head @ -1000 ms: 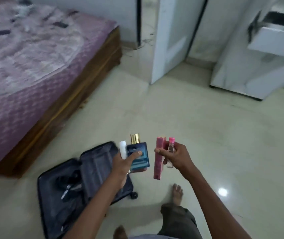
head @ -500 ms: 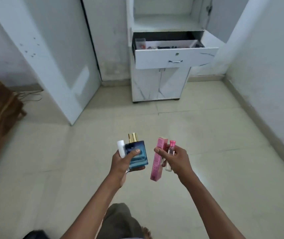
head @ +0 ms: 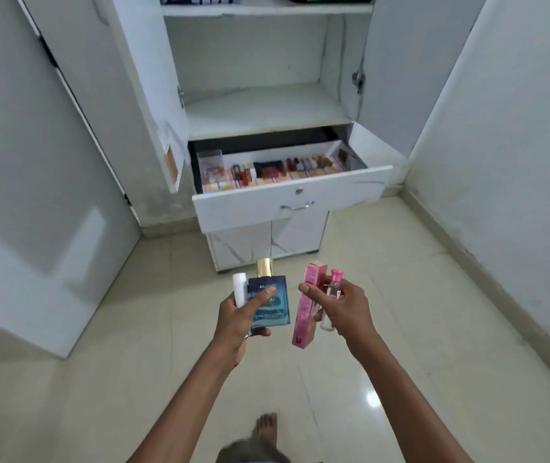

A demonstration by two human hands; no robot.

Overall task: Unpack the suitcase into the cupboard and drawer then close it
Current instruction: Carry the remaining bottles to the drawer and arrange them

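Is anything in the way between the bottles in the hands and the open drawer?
Nothing visible. The blue perfume bottle and pink box face the open drawer over bare floor, though cosmetics already fill much of it.

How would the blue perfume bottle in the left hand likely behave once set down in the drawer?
The perfume bottle looks like glass, so probably fragile and heavy for its size. Its flat, square body should stand without rolling. The glossy face may be slippery; the left hand pins it with the thumb beside a white tube.
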